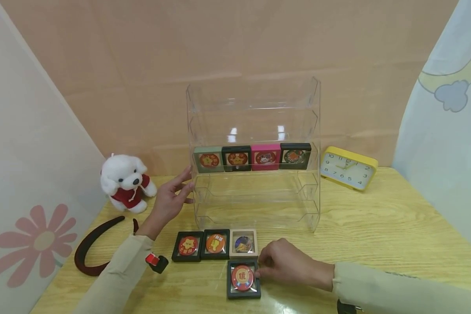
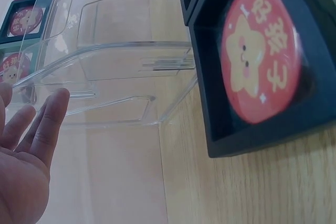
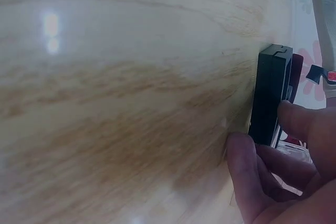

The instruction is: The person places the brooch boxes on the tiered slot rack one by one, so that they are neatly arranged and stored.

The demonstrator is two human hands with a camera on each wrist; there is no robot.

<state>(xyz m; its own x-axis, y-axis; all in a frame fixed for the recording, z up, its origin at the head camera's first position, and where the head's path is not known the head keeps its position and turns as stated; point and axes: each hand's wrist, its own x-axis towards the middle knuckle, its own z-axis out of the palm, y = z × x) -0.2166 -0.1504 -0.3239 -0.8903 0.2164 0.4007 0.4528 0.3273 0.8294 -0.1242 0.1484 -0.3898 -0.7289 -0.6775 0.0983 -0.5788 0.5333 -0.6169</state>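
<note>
"What lay nearest?"
"A black-framed red badge [image 1: 242,278] on the wood-grain table [image 1: 377,226]; the right hand [image 1: 286,264] pinched its right edge between thumb and fingers."
"Just behind it?"
"Three framed badges [image 1: 215,243], in a row."
"And the left hand [image 1: 172,198]?"
"Fingers extended, it was at the left side of the clear tiered rack [image 1: 255,124], where four framed badges [image 1: 237,158] stood on the middle tier."

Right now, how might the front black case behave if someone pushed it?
The front black case looks stiff, given its straight, crisp edges. Its square outline suggests sliding rather than rolling. Being broad and low, it probably wouldn't tip easily.
</note>
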